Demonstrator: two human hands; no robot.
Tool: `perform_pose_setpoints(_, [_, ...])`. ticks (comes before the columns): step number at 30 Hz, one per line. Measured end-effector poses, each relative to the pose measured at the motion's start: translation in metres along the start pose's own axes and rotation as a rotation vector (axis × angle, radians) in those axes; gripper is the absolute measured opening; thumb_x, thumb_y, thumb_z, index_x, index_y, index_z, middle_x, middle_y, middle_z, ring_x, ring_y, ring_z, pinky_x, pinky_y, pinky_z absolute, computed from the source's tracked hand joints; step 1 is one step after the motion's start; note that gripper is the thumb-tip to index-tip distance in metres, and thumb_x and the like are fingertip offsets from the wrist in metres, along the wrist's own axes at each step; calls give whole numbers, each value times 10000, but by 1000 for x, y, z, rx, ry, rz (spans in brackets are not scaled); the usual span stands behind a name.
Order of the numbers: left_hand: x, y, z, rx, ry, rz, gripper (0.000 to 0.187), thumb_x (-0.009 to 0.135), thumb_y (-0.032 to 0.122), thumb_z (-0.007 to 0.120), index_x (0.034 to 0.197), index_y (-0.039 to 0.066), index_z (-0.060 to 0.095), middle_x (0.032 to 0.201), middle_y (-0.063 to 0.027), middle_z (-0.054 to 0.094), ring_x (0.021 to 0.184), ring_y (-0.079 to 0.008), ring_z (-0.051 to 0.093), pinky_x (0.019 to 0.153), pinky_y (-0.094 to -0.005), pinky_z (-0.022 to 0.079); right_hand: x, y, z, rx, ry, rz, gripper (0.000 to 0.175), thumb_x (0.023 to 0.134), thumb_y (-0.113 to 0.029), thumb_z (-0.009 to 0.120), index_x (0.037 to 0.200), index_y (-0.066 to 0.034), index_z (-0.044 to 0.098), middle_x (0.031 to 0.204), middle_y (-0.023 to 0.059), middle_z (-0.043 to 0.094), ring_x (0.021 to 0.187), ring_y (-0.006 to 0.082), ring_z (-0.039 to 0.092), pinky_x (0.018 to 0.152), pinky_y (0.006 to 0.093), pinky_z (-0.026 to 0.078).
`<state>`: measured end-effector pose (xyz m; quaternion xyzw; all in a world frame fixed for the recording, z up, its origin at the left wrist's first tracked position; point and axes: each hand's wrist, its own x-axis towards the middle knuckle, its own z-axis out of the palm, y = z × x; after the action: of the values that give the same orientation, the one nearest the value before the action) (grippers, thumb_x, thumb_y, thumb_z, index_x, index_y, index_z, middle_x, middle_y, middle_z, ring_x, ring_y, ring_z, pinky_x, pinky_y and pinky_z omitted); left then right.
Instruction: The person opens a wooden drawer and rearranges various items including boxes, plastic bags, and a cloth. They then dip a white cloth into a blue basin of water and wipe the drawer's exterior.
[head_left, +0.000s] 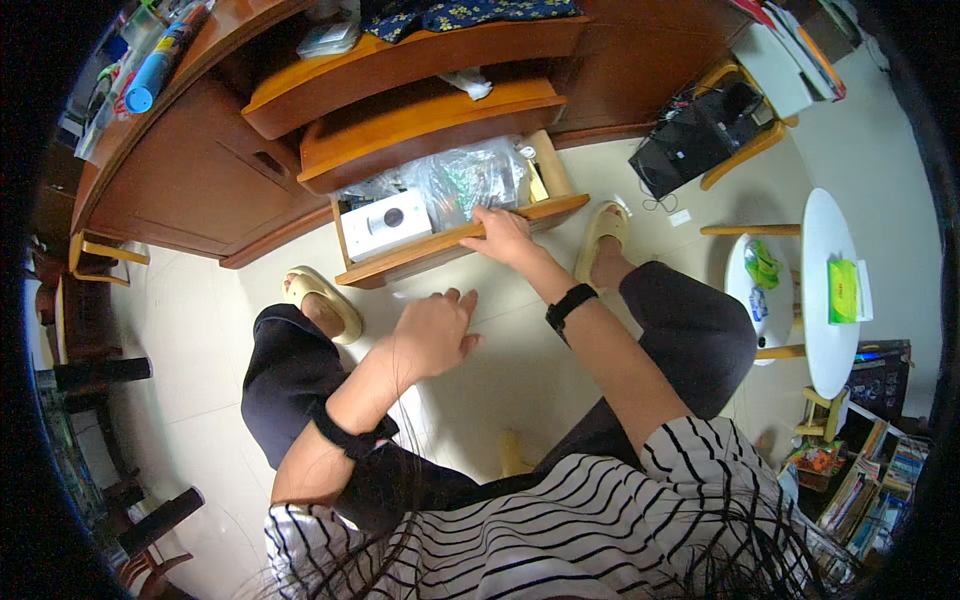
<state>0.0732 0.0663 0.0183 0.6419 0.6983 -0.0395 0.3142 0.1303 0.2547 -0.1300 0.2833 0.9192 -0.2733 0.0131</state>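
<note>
My right hand (501, 236) grips the top edge of the lowest drawer's wooden front (420, 255), near its middle. That drawer is pulled out; inside lie a white box with a round dark lens pictured on it (386, 223) and clear plastic bags (469, 180) over things I cannot make out. At the drawer's right end sits a small yellow item (537, 184). My left hand (433, 334) hangs in the air between my knees, holding nothing, its fingers loosely apart. A middle drawer (427, 135) and an upper drawer (420, 64) jut out above, each less far than the one over it is hidden.
A wooden desk cabinet (195, 165) stands ahead, with a blue tube (161, 64) on top. To the right are a dark metal case with cables (697, 135), a white oval stool (821, 300) bearing a green tissue pack (843, 291), and books (862, 480). My slippered feet flank the drawer.
</note>
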Motion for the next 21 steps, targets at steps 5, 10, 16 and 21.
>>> perform_pose_setpoints(5, [43, -22, 29, 184, -35, -67, 564, 836, 372, 568, 1206, -34, 444, 1092, -201, 556, 962, -328, 583, 801, -399, 481, -20, -7, 7, -83, -91, 78, 462, 707, -334, 727, 968, -72, 451, 876, 164, 622, 862, 346, 598, 714, 453, 454])
perform_pose_setpoints(10, [62, -36, 62, 224, -114, -116, 611, 829, 359, 575, 1244, -57, 409, 1271, -208, 453, 1081, -299, 539, 874, -376, 449, -61, -4, 20, -76, -59, 74, 450, 702, -299, 733, 966, -59, 460, 853, 158, 628, 834, 347, 614, 715, 446, 462])
perform_pose_setpoints(16, [63, -18, 90, 395, -311, -112, 708, 762, 317, 650, 1293, -66, 380, 1367, -214, 358, 1203, -295, 453, 938, -368, 415, -94, -1, 19, -84, -153, 85, 450, 701, -310, 733, 955, -47, 470, 815, 161, 628, 808, 344, 622, 699, 436, 469])
perform_pose_setpoints(21, [62, -11, 96, 277, -393, -126, 753, 704, 270, 709, 1302, -54, 388, 1415, -232, 268, 1221, -301, 429, 877, -385, 466, -105, -5, 15, -90, -146, 26, 392, 711, -320, 719, 897, -32, 527, 756, 155, 623, 720, 324, 624, 635, 404, 469])
